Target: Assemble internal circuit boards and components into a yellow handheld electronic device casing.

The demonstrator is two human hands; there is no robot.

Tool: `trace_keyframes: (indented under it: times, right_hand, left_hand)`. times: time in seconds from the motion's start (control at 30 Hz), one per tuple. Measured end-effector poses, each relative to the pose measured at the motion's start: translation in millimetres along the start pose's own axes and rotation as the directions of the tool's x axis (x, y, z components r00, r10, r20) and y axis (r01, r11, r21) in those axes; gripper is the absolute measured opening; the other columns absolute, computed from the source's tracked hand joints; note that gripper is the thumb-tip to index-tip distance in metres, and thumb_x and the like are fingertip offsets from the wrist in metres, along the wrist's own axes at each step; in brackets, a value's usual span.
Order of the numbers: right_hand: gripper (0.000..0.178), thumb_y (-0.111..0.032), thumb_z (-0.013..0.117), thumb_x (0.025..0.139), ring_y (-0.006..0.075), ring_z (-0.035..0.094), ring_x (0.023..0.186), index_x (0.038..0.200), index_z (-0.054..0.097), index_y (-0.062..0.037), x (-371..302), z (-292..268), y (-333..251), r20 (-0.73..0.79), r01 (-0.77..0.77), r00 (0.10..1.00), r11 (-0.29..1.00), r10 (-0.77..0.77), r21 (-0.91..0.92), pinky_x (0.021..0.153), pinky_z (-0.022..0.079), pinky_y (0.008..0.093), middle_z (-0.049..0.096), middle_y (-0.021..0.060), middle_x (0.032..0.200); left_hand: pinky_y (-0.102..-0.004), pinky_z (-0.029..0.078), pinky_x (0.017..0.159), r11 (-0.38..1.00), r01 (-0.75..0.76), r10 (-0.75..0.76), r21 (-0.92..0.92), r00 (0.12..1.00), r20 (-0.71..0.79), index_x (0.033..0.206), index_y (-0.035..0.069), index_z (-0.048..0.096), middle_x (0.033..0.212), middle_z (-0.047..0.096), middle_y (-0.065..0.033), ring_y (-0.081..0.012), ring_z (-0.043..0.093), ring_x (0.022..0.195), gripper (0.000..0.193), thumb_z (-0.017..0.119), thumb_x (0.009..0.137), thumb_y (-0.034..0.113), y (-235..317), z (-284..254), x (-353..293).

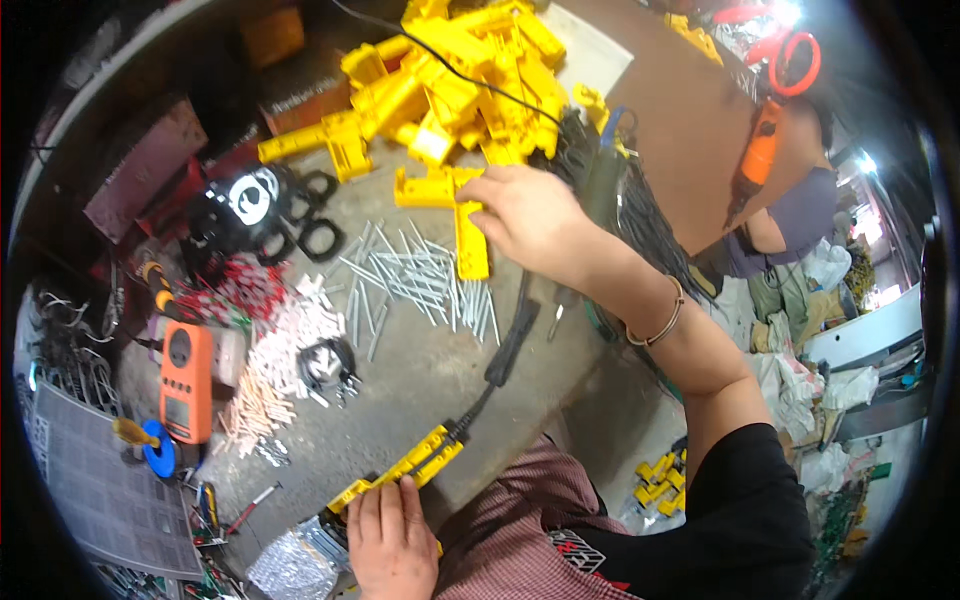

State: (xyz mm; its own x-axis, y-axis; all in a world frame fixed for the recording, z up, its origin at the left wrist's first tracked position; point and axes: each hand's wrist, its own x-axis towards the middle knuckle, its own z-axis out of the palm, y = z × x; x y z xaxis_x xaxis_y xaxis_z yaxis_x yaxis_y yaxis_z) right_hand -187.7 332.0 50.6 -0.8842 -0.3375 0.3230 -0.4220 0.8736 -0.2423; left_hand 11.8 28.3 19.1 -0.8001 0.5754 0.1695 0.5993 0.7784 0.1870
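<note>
At the near edge of the bench, a long yellow plastic housing (425, 455) with a black cable running out of its far end lies under my left hand (390, 540). My left fingers rest over its near part and hold it; the thumb is hidden. Farther off, my right hand (535, 220) has bent fingers on an upright-lying yellow half shell (472, 245), its thumb along the side. Touching that shell's top is another yellow piece (425, 190), lying crosswise. Beside the shell spreads a pile of thin metal rods (400, 272).
A large heap of yellow housings (460, 80) fills the back. To the left are black rings (320, 238), white sleeves (290, 335), red small parts (240, 290) and an orange multimeter (187, 380). An orange electric screwdriver (760, 145) hangs at right. Black cables (655, 225) lie beside my right forearm.
</note>
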Motion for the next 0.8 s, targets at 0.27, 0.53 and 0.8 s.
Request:
trace_keyframes:
  times: [0.27,0.53,0.8]
  right_hand:
    - [0.03,-0.018,0.067,0.079,0.0365,0.062,0.1,0.107,0.066,-0.0063,115,73,-25,0.06,0.053,0.997,0.998,-0.055,0.031,0.086,0.051,0.0449,0.066,0.0168,0.1]
    - [0.023,-0.013,0.057,0.084,0.0288,0.06,0.103,0.106,0.059,-0.0078,231,152,-20,-0.196,0.17,0.95,0.928,-0.243,-0.331,0.079,0.049,0.0402,0.064,0.0129,0.108]
    - [0.041,-0.014,0.071,0.074,0.0328,0.067,0.086,0.111,0.052,-0.0079,227,89,6,-0.08,0.241,0.962,0.952,-0.259,-0.186,0.075,0.054,0.0434,0.068,0.0151,0.089]
  left_hand:
    - [-0.0478,0.045,0.096,0.996,-0.01,0.01,-0.091,1.0,-0.001,0.128,-0.005,0.055,0.122,0.055,-0.0223,-0.039,0.053,0.112,0.053,0.06,0.078,0.01,-1,8,0]
    - [-0.049,0.043,0.099,0.996,-0.031,0.035,-0.08,0.998,0.05,0.133,-0.005,0.052,0.128,0.052,-0.0228,-0.0397,0.05,0.115,0.057,0.058,0.079,0.015,-2,14,-12]
    - [-0.0474,0.042,0.101,0.996,-0.041,0.044,-0.084,0.998,0.043,0.134,-0.006,0.05,0.128,0.052,-0.0228,-0.0382,0.051,0.116,0.058,0.057,0.08,0.013,-3,14,-11]
